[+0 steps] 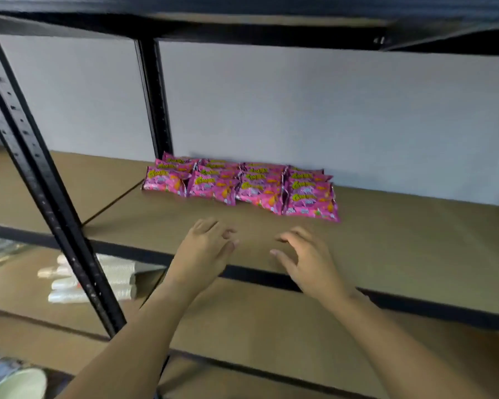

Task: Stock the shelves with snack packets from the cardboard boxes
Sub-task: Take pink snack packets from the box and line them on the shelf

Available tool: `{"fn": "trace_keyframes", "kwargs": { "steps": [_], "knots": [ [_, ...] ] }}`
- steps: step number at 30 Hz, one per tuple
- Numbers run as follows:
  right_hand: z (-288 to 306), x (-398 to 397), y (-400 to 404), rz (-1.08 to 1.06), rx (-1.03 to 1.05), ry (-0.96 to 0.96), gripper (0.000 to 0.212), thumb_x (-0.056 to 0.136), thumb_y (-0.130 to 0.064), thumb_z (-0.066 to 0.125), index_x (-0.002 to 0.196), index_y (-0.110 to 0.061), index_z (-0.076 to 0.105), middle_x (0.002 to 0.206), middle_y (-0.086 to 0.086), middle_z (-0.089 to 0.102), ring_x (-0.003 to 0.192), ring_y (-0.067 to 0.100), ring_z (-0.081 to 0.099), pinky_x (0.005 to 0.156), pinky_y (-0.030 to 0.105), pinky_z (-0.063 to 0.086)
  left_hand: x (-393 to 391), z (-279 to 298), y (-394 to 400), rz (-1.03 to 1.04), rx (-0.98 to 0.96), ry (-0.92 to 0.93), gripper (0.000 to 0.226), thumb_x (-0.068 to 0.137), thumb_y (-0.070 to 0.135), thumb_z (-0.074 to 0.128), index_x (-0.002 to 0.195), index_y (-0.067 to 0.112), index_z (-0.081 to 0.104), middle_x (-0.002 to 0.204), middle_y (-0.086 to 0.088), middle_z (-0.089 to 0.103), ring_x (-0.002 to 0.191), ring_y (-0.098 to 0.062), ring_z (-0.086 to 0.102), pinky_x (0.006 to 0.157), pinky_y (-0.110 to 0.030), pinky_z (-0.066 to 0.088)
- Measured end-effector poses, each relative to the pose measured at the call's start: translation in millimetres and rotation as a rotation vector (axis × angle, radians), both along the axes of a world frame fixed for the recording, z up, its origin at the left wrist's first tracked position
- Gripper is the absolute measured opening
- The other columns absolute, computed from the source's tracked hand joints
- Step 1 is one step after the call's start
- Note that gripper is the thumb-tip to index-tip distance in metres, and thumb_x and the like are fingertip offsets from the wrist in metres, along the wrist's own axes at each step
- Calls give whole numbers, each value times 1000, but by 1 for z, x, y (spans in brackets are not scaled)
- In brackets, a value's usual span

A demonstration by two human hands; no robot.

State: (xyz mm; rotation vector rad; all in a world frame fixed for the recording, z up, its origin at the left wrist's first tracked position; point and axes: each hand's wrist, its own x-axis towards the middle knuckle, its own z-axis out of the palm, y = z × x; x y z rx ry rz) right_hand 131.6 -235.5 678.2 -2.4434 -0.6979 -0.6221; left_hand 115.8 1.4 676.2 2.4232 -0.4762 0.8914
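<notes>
Up close: pink snack packets (239, 184), yellow-green lettering unreadable.

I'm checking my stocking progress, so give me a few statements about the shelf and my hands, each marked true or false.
1. Pink snack packets lie at the back of the shelf. True.
2. The left hand grips a packet. False: it holds nothing.
3. The right hand is empty, fingers relaxed. True.
4. The packets are stacked on the lower shelf. False: stacked white cups lie there.
</notes>
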Motion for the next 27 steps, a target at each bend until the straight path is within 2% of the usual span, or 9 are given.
{"fn": "trace_keyframes", "kwargs": {
  "steps": [4, 6, 9, 11, 14, 17, 22, 27],
  "knots": [
    [-41, -49, -26, 62, -7, 47, 22, 92, -32, 66, 103, -13, 67, 96, -4, 59, 94, 17, 55, 82, 33, 48, -48, -51, -42, -70, -27, 52, 17, 87, 21, 74, 103, 17, 68, 90, 10, 57, 82, -2, 47, 76, -12, 39],
    [-81, -65, -37, 78, -29, 73, 22, 92, -32, 65, 103, -13, 67, 96, -4, 60, 93, 17, 55, 79, 37, 50, -65, -92, -58, -94, -14, 112, 20, 86, 22, 76, 103, 15, 69, 92, 6, 60, 82, -2, 47, 75, -7, 36],
    [-155, -81, -54, 64, -100, 193, 26, 94, -33, 63, 113, -15, 66, 106, -3, 60, 102, 18, 55, 86, 36, 49, -78, -175, -71, -101, -26, 228, 20, 85, 22, 77, 102, 16, 69, 92, 6, 61, 84, -7, 52, 73, -14, 37],
    [-211, -89, -62, 46, -114, 266, 28, 93, -31, 65, 114, -14, 67, 107, 0, 60, 104, 20, 55, 88, 35, 47, -82, -240, -73, -109, -24, 335, 19, 84, 20, 77, 100, 17, 68, 91, 6, 62, 85, -9, 55, 73, -22, 44],
    [-307, -97, -69, 4, -146, 427, 31, 91, -31, 69, 116, -12, 67, 109, 3, 63, 109, 23, 55, 95, 36, 45, -90, -344, -74, -116, 36, 483, 20, 78, 15, 80, 95, 14, 69, 92, 1, 67, 88, -22, 63, 77, -31, 49],
    [-408, -104, -74, -42, -185, 603, 37, 91, -33, 68, 122, -13, 65, 120, 6, 61, 118, 24, 53, 98, 29, 36, -103, -445, -71, -91, 43, 629, 23, 75, 12, 81, 95, 13, 72, 94, -1, 70, 91, -26, 66, 80, -28, 45],
    [-568, -117, -82, -102, -250, 805, 36, 89, -34, 70, 119, -13, 67, 115, 5, 65, 111, 23, 59, 94, 33, 45, -120, -604, -57, -42, 70, 918, 24, 82, 19, 76, 105, 23, 71, 106, 3, 72, 103, -21, 67, 85, -35, 53],
    [-698, -128, -83, -186, -323, 922, 34, 91, -38, 67, 110, -11, 69, 112, 9, 69, 108, 26, 62, 87, 32, 44, -133, -729, -31, 21, 180, 1182, 42, 83, 25, 79, 123, 21, 66, 124, 1, 68, 115, -18, 62, 93, -29, 49]
  ]
}}
